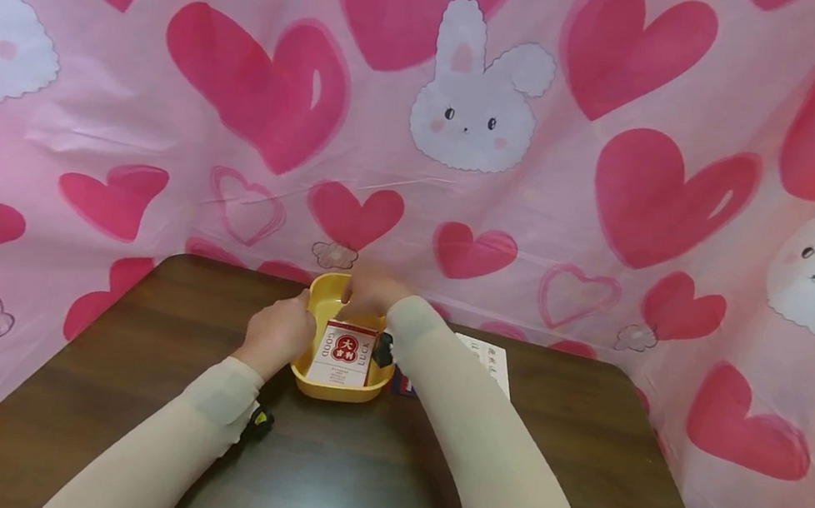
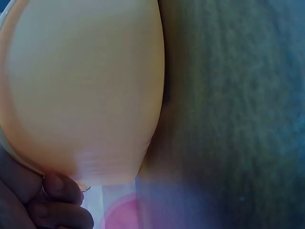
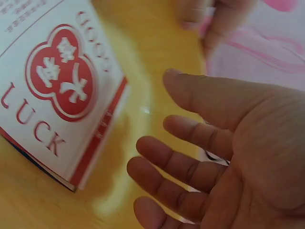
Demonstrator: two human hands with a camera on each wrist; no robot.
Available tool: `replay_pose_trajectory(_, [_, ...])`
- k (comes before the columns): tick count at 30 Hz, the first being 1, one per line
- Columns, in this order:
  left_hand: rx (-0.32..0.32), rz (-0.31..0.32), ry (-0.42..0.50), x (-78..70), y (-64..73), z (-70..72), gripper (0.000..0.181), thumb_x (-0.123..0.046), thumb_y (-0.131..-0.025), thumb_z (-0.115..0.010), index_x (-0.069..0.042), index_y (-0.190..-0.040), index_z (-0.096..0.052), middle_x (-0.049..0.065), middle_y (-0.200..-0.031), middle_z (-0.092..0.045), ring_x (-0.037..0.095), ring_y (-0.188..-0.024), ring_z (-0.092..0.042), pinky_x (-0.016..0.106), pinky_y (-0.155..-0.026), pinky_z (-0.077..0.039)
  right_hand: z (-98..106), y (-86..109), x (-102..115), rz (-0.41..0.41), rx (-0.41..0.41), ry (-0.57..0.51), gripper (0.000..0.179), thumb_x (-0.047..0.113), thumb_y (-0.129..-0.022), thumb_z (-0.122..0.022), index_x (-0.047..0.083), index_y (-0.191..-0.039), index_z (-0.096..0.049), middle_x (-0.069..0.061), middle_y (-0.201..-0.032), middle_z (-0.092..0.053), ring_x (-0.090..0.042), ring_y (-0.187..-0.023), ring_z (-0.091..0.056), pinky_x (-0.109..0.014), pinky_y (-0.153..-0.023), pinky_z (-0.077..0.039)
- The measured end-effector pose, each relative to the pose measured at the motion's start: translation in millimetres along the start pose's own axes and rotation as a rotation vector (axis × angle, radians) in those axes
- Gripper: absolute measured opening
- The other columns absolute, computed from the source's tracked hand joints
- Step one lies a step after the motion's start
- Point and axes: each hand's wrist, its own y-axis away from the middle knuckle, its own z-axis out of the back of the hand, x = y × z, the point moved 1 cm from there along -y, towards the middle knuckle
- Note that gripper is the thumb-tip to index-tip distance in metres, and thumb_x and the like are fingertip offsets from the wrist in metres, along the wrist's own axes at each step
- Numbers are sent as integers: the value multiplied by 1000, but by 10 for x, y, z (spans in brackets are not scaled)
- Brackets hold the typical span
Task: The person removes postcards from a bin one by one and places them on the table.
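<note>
A yellow plastic basin (image 1: 339,393) stands near the table's far edge. Inside lies a flat white and red pack (image 1: 341,355) printed "GOOD LUCK"; in the right wrist view a thin dark edge shows beneath this pack (image 3: 57,95). My left hand (image 1: 280,332) grips the basin's left rim, and its curled fingers (image 2: 62,200) appear at the rim in the left wrist view. Over the far part of the basin is my right hand (image 1: 372,296). Its fingers are apart and loosely bent, with nothing in them, a short way from the pack (image 3: 205,157).
White paper (image 1: 489,360) with dark written characters lies right of the basin, partly behind my right forearm. A dark blue item (image 1: 403,385) sits against the basin's right side, mostly hidden by that arm. Behind the brown table (image 1: 306,477) hangs a pink heart-patterned sheet (image 1: 290,224).
</note>
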Motion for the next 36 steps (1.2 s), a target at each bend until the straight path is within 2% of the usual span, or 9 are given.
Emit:
replay_pose_trajectory(4, [-11, 4, -2, -1, -5, -3, 64, -29, -114, -45, -6, -174, -45, 25, -134, -78, 32, -85, -69, 49, -72, -62, -130, -76, 76, -41, 40, 73, 38, 46, -89, -97, 22, -114, -83, 4, -104, -79, -18, -100, -70, -35, -93, -64])
replay_pose_trajectory(8, [-18, -6, 3, -10, -14, -6, 64, -28, -114, -45, -6, -174, -44, 26, -137, -77, 33, -87, -71, 53, -75, -64, -234, -142, 83, -90, 88, 152, 43, 54, -80, -101, 22, -103, -84, 5, -93, -78, -16, -91, -69, -29, -80, -63])
replay_pose_trajectory(13, [-31, -10, -5, -26, -13, -9, 63, -28, -114, -46, -5, -173, -45, 28, -143, -75, 35, -92, -72, 57, -80, -65, -290, -111, 101, -100, 80, 230, 42, 49, -79, -103, 22, -105, -84, 5, -93, -77, -15, -92, -67, -29, -82, -64])
replay_pose_trajectory(16, [-26, -5, -8, -27, -1, -6, 63, -28, -114, -47, -6, -173, -46, 27, -143, -75, 35, -94, -73, 57, -81, -66, -302, -28, 140, -85, 51, 224, 44, 42, -80, -103, 21, -112, -82, 3, -99, -76, -17, -97, -66, -31, -88, -66])
replay_pose_trajectory(21, [-21, -9, -10, -13, 15, 0, 63, -27, -114, -46, -4, -173, -46, 28, -144, -74, 35, -96, -73, 57, -82, -66, -312, 56, 204, -140, 24, 128, 47, 34, -81, -104, 21, -119, -80, 3, -104, -75, -17, -100, -67, -31, -88, -67])
replay_pose_trajectory(25, [-24, -8, -10, -12, 13, -2, 63, -28, -114, -46, -3, -172, -46, 28, -143, -74, 35, -94, -72, 57, -82, -65, -308, -36, 127, -114, -22, 104, 43, 32, -82, -103, 17, -115, -79, 2, -99, -77, -16, -89, -73, -32, -79, -69])
replay_pose_trajectory(26, [-21, -6, -11, -16, 12, -1, 63, -28, -115, -46, -3, -172, -45, 28, -143, -74, 35, -94, -72, 57, -82, -65, -353, -158, 23, -85, -48, 110, 42, 34, -81, -104, 17, -109, -79, 2, -94, -76, -16, -84, -72, -31, -76, -67])
replay_pose_trajectory(30, [-14, 0, -13, -19, 9, -6, 63, -30, -115, -45, -4, -173, -44, 28, -147, -73, 37, -100, -73, 59, -88, -65, -264, -153, -114, -29, -93, -68, 23, 18, -87, -94, 11, -100, -76, -2, -89, -75, -18, -76, -70, -30, -68, -63])
replay_pose_trajectory(36, [-12, 8, -15, -21, 8, -2, 63, -30, -116, -43, -5, -174, -44, 29, -147, -72, 37, -102, -73, 61, -90, -65, -89, 50, -282, 13, -189, -441, 23, 12, -95, -87, 8, -116, -78, -12, -119, -78, -25, -97, -74, -36, -90, -69])
